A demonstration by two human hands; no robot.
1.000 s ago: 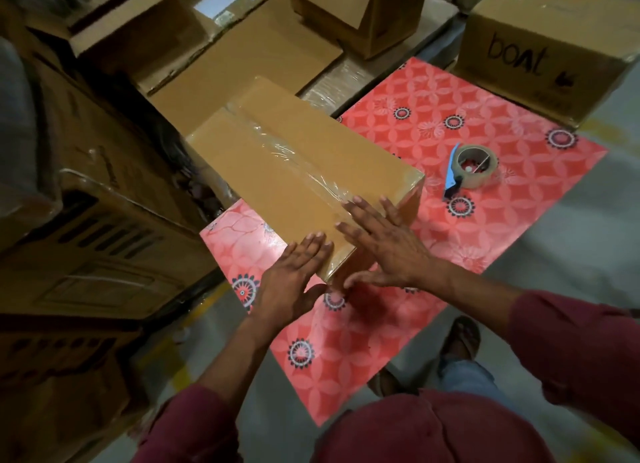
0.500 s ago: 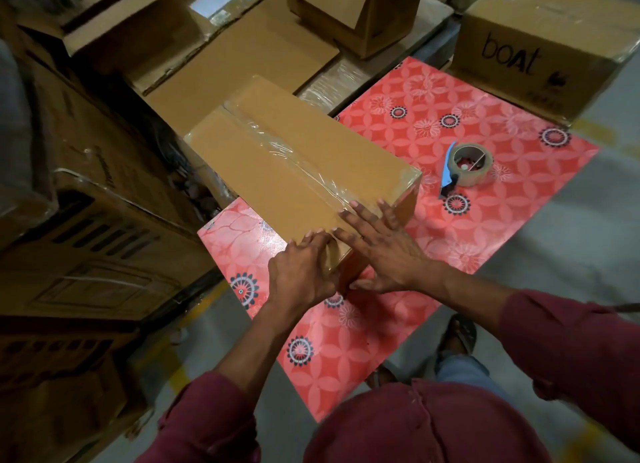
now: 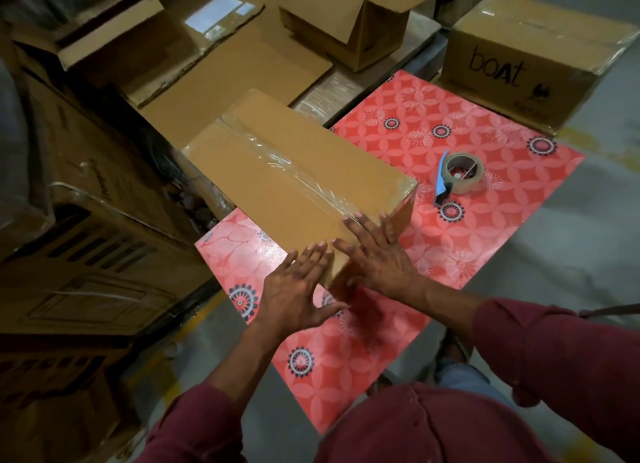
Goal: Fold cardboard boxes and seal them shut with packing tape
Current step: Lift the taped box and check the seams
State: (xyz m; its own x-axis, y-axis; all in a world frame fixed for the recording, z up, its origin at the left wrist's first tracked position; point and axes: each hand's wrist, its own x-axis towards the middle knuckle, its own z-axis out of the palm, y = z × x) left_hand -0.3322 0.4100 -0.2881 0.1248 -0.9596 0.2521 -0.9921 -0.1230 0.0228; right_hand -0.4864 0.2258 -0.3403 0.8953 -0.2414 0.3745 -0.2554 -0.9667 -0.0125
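A closed brown cardboard box (image 3: 277, 178) lies on a red patterned mat (image 3: 460, 241), with clear packing tape running along its top seam. My left hand (image 3: 294, 289) lies flat with straight fingers on the box's near corner. My right hand (image 3: 377, 255) presses flat with spread fingers over the near end, where the tape comes down. A roll of clear tape on a blue dispenser (image 3: 459, 173) sits on the mat to the right of the box, apart from both hands.
A "boat" printed box (image 3: 519, 57) stands at the far right. An open box (image 3: 349, 19) and flat cardboard sheets (image 3: 225, 78) lie behind. Large dark cartons (image 3: 79, 220) line the left side. My foot (image 3: 453, 352) shows on the grey floor below the mat.
My left hand curled briefly at the box's corner half a second ago and now lies flat again. My right hand stayed pressed on the near end.
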